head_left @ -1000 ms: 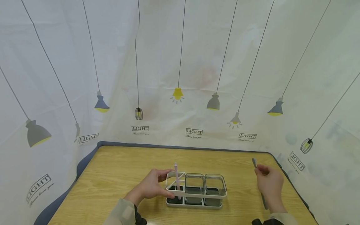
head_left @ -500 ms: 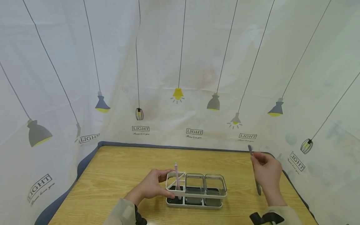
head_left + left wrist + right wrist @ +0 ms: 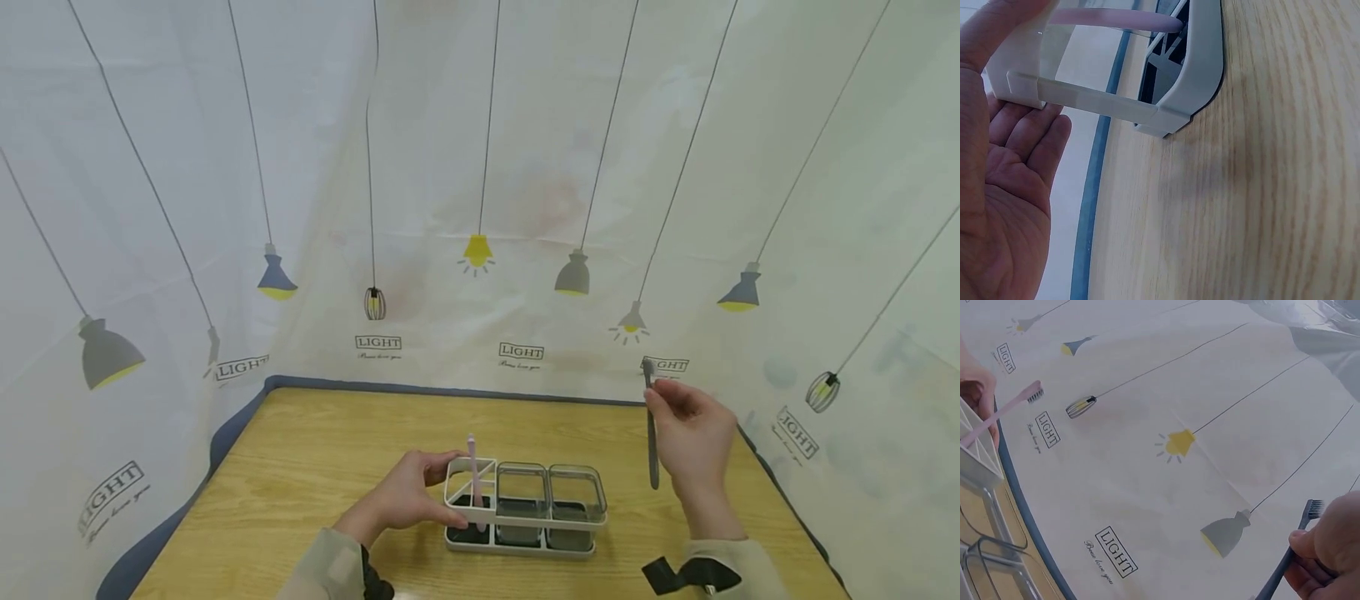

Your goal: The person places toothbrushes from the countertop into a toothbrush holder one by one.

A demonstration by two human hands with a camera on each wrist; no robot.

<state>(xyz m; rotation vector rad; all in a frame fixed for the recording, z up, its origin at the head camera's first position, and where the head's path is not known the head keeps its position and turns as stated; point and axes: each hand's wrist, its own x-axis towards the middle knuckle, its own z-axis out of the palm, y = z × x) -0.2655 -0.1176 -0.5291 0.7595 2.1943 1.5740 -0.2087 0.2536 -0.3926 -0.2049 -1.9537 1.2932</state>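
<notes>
A white rack [image 3: 525, 510] with three compartments stands on the wooden table [image 3: 315, 467]. A pink toothbrush [image 3: 473, 482] stands upright in the left one; the other two hold clear cups. My left hand [image 3: 411, 493] grips the rack's left end, thumb and fingers around its frame [image 3: 1085, 100]. My right hand [image 3: 693, 437] is raised to the right of the rack and pinches a grey toothbrush [image 3: 651, 425], held nearly upright with its bristles [image 3: 1314, 509] at the top. In the right wrist view the pink toothbrush [image 3: 1004, 412] shows at the far left.
A white curtain [image 3: 480, 183] printed with hanging lamps and "LIGHT" labels closes off the back and both sides of the table. A blue-grey band [image 3: 225, 433] edges the tabletop. Bare wood lies behind and left of the rack.
My right hand has lifted the grey toothbrush up and to the left, from low at the right table edge towards the rack. The left hand and rack have stayed put.
</notes>
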